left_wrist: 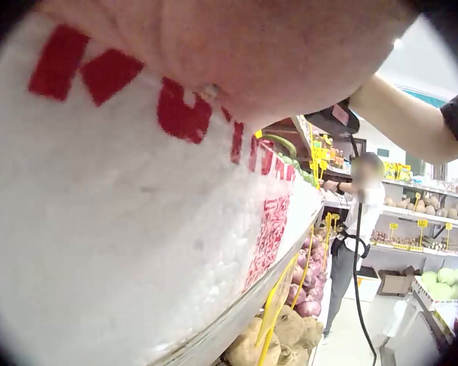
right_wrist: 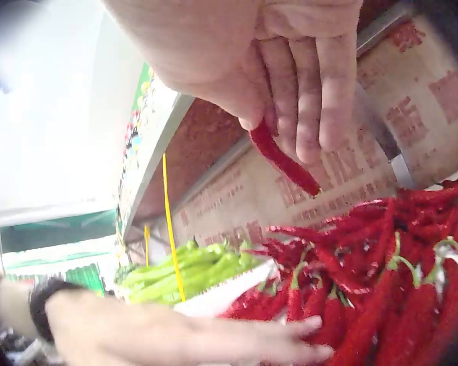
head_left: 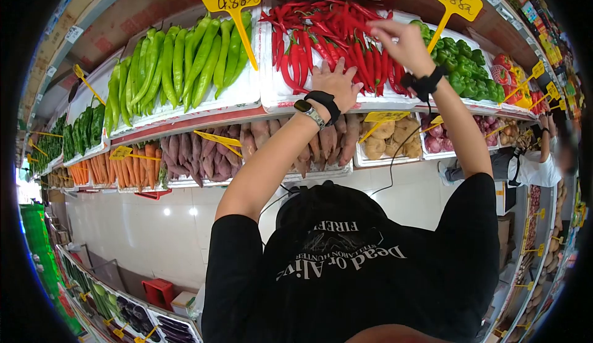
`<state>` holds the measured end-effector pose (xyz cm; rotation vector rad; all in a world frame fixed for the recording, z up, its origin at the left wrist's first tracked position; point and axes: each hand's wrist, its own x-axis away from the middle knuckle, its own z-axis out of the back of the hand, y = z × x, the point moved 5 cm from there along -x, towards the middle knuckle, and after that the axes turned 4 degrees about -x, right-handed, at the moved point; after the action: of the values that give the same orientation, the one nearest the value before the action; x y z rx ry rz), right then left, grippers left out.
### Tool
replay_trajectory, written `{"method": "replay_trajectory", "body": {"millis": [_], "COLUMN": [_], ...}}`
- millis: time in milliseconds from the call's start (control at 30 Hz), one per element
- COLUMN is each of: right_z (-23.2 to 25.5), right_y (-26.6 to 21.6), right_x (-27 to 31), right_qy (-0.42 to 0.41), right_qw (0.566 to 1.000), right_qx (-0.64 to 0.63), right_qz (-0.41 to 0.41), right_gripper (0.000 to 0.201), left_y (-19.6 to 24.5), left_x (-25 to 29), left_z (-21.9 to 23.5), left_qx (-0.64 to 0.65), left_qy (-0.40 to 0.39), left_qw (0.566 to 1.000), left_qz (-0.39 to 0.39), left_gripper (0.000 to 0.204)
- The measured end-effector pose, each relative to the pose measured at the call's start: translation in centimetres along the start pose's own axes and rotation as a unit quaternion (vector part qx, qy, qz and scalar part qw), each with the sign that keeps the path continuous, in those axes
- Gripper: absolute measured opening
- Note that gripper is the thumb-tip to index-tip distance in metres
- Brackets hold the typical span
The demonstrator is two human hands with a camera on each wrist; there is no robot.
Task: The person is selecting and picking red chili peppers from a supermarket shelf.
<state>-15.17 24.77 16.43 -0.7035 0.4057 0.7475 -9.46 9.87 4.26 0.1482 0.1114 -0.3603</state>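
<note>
Just below the right hand (right_wrist: 252, 65), a red chili (right_wrist: 284, 162) hangs pinched in its fingers | long axis slanting, free end towards the chili pile (right_wrist: 393, 309) | right hand's nearer; left hand (head_left: 336, 88) lies wide, fingers spread, at pile's near edge

Glossy, smooth red chilies (head_left: 296, 59); rough white foam crate (left_wrist: 122, 221); matt black cloth shirt (head_left: 364, 262); shiny, smooth floor tiles (head_left: 142, 225); matt cardboard (right_wrist: 305, 175).

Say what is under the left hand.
Red peppers show beyond the fingers of the left hand, and the white box has its front edge running beneath it. Directly under the palm all is covered; which peppers it touches cannot be told.
</note>
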Motion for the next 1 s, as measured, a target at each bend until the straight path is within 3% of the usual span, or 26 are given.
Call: {"method": "replay_trajectory", "body": {"millis": [200,367,467,533,633,667,800,867,967,1000], "right_z": [-3.5,-4.3,-4.0,-3.7,-2.4,-2.1,-2.4,-2.8,-8.5,-9.1], "right_y": [-3.3,-4.1,-3.8,-3.2,-2.4,-1.8,4.3,4.9,12.8,12.2], "right_x": [6.4,6.6,6.4,5.9,4.0,3.3,-1.4,-3.4,-5.1,-5.7], "right_qy": [-0.155,-0.179,-0.185,-0.241,-0.291,-0.300,-0.241,-0.246,-0.248,-0.256], "right_qw": [0.981,0.971,0.976,0.968,0.956,0.952,0.968,0.957,0.966,0.966], "right_qx": [0.084,0.097,0.057,0.032,-0.012,-0.027,-0.053,-0.065,-0.021,-0.005], "right_qz": [0.079,0.124,0.102,0.064,-0.020,-0.053,-0.042,-0.140,-0.065,-0.035], "right_gripper": [0.014,0.008,0.009,0.011,0.013,0.014,0.025,0.032,0.041,0.044], "left_y": [0.3,0.6,0.4,0.0,-0.3,-0.5,-0.8,-0.8,-0.8,-0.4], "left_x": [-0.6,-0.8,-0.5,-0.4,-0.2,-0.2,0.0,0.0,-0.1,0.4], "left_z": [0.2,-0.1,0.4,0.2,-0.5,-0.6,-0.3,-0.7,-1.4,-0.8], "left_qx": [-0.003,-0.050,-0.024,0.005,0.007,0.020,0.033,0.028,0.040,0.047], "left_qy": [0.027,0.008,-0.010,-0.024,0.019,0.016,0.010,0.001,-0.017,-0.021], "left_qw": [1.000,0.999,1.000,1.000,1.000,1.000,0.999,1.000,0.999,0.999], "left_qz": [-0.003,0.002,0.004,-0.002,0.012,0.016,0.016,0.003,-0.010,-0.004], "left_gripper": [0.065,0.063,0.061,0.060,0.058,0.058,0.059,0.060,0.064,0.065]}}
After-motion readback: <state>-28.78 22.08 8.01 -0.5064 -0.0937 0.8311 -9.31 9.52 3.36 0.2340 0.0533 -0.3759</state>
